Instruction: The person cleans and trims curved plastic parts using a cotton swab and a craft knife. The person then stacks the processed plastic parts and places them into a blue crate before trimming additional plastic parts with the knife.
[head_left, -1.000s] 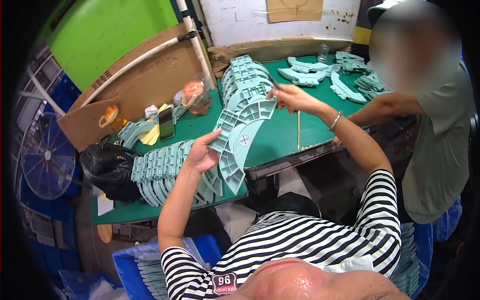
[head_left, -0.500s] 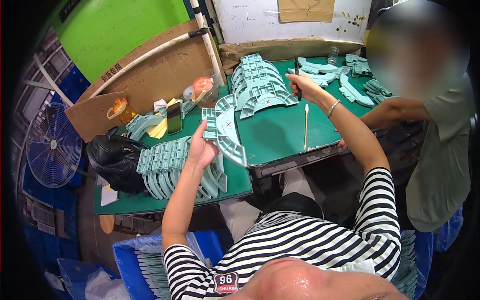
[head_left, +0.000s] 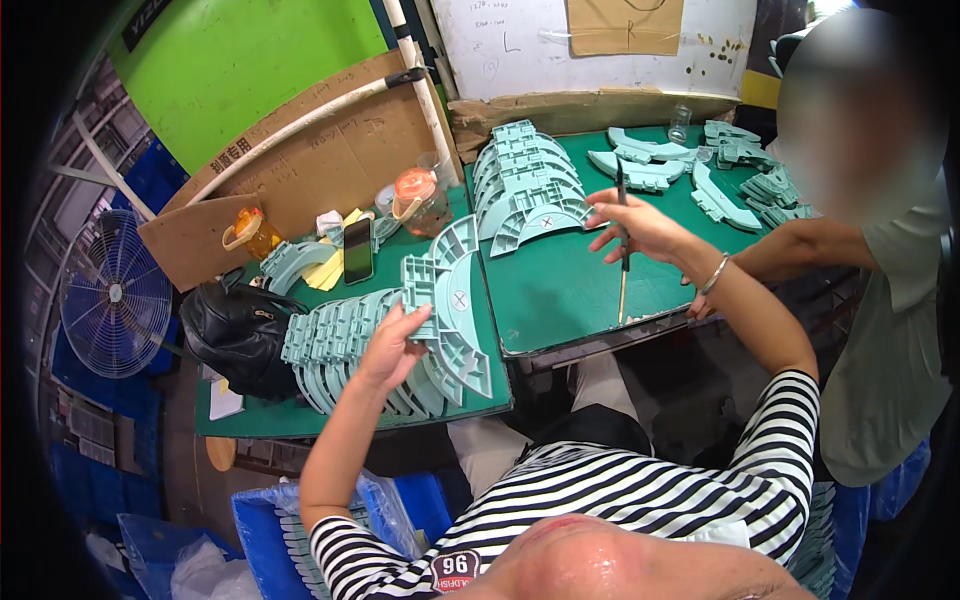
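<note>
Curved plastic part [head_left: 459, 300], pale green with a ribbed edge and a little cross on its flat face, is up in the left hand [head_left: 395, 345], thumb and fingers pinched on the blocky bit at its side. From above it overlaps the right end of the near row of parts [head_left: 335, 335], and I honestly can't tell if it's touching them. The right hand [head_left: 640, 230] has a dark pen [head_left: 622, 200] in a pretty loose grip, fingers half spread, over the bare bit of the green table [head_left: 560, 300].

My worry is the one-sided hold: with the long arc hanging off to the right, it could twist and bump the row. Those parts lean on each other, so one knock might tip several. The row's also close to the table's front edge, so a slip could send something to the floor. And a pen held that loosely could drop or leave a stray mark.

Further out, the far row of parts [head_left: 525, 185] is nested near the back board, with loose parts [head_left: 722, 200] to its right, near a co-worker's arm [head_left: 825, 245]. Over left: phone [head_left: 357, 250], orange-topped jug [head_left: 420, 205], black bag [head_left: 240, 330].
</note>
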